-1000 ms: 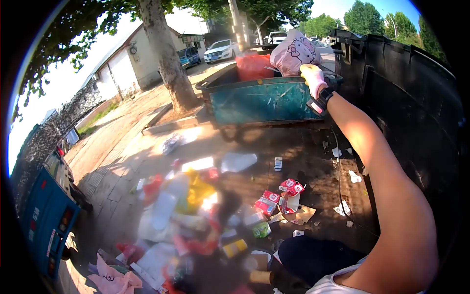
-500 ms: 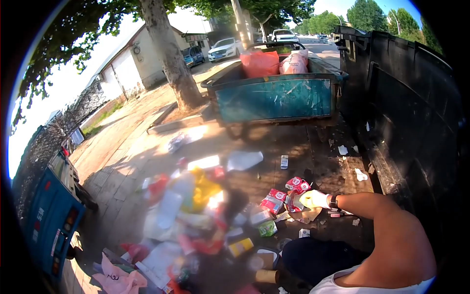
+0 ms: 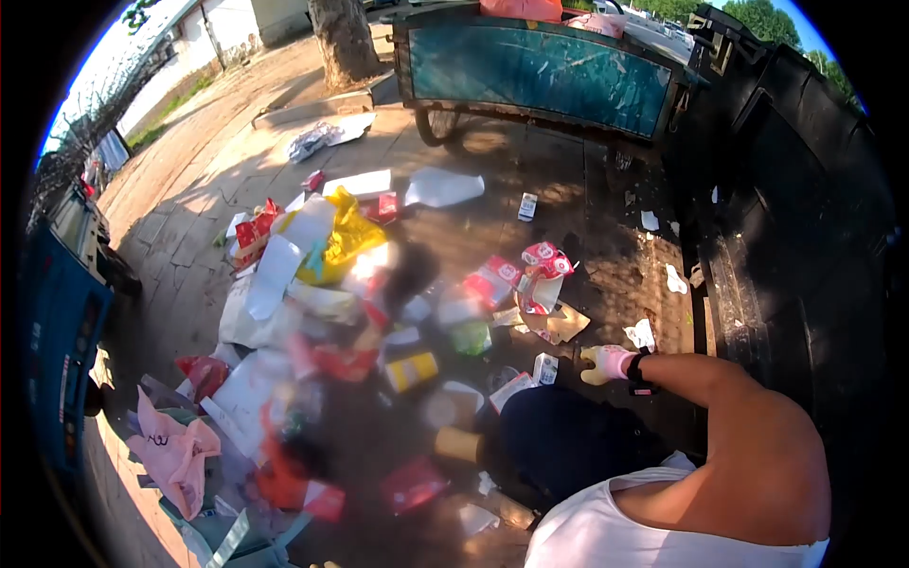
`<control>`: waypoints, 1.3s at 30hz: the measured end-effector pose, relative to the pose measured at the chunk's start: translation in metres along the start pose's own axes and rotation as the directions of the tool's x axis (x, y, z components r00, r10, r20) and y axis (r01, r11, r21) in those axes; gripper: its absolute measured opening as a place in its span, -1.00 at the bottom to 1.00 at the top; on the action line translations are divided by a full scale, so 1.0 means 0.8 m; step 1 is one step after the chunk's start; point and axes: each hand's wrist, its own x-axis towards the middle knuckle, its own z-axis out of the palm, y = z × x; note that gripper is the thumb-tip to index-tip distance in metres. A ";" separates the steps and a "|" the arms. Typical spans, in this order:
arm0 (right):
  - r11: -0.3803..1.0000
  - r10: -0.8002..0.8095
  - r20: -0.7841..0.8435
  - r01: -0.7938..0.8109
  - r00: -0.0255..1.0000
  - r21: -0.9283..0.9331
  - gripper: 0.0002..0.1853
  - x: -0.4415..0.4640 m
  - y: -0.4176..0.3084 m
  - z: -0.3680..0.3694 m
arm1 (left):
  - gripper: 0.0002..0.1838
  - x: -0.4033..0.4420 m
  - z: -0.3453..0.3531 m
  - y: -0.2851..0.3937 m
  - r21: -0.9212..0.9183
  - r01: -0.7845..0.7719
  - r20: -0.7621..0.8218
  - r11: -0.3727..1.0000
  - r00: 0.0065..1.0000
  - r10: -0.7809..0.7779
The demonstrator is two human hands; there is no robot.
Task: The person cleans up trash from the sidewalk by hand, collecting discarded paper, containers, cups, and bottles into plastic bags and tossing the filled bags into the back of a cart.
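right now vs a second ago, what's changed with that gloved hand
The pink-and-yellow-gloved right hand has let go of the pale pink printed plastic bag, which now shows in the teal-painted cart, and has come down, low near a small white printed box. The view tips lower. The orange-red plastic bag stays in the cart.

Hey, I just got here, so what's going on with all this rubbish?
A person in a white top has their gloved right hand low over the pavement, near a small box and a white scrap; whether it grips anything is unclear. Litter lies strewn to its left, including yellow plastic and a pink bag. Beyond, a teal cart carries an orange bag.
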 end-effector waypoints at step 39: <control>0.969 -0.242 -0.177 0.227 0.954 -0.099 0.22 0.417 -0.330 -0.077 | -0.50 -0.260 0.155 0.112 0.045 -0.447 0.650 0.894 0.692 0.314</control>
